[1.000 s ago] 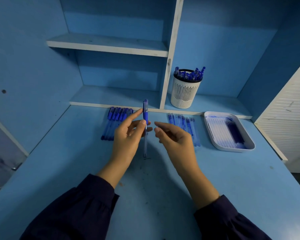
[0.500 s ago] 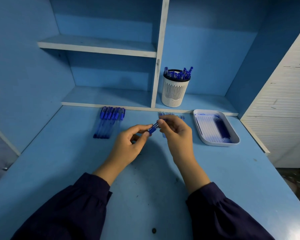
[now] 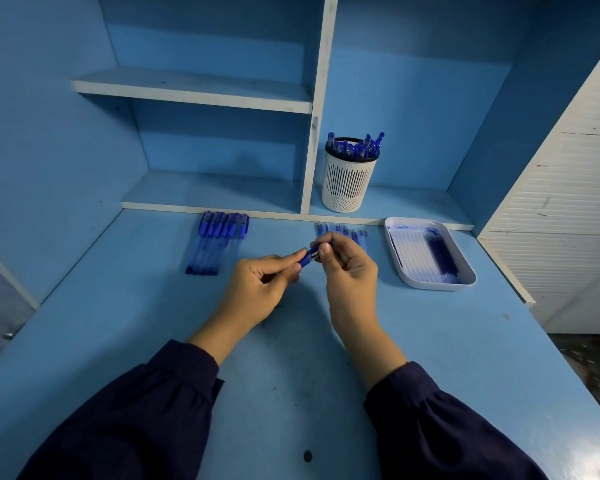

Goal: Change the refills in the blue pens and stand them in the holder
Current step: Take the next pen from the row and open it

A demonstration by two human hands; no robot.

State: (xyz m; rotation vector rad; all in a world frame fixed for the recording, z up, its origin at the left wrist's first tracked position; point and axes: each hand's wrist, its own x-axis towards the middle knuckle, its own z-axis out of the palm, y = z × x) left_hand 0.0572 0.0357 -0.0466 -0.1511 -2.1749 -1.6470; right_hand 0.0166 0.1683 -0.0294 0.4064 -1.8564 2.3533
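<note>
Both hands meet on one blue pen (image 3: pixel 308 257): the left hand (image 3: pixel 257 289) grips its barrel and the right hand (image 3: pixel 350 271) pinches its end. It is probably being opened. Next comes a firm twist, then one of the refills (image 3: pixel 340 232) just beyond the right hand.

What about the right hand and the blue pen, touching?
Touching. Head view: the right hand pinches the blue pen at its end with thumb and fingertips; the left hand grips the other end.
</note>
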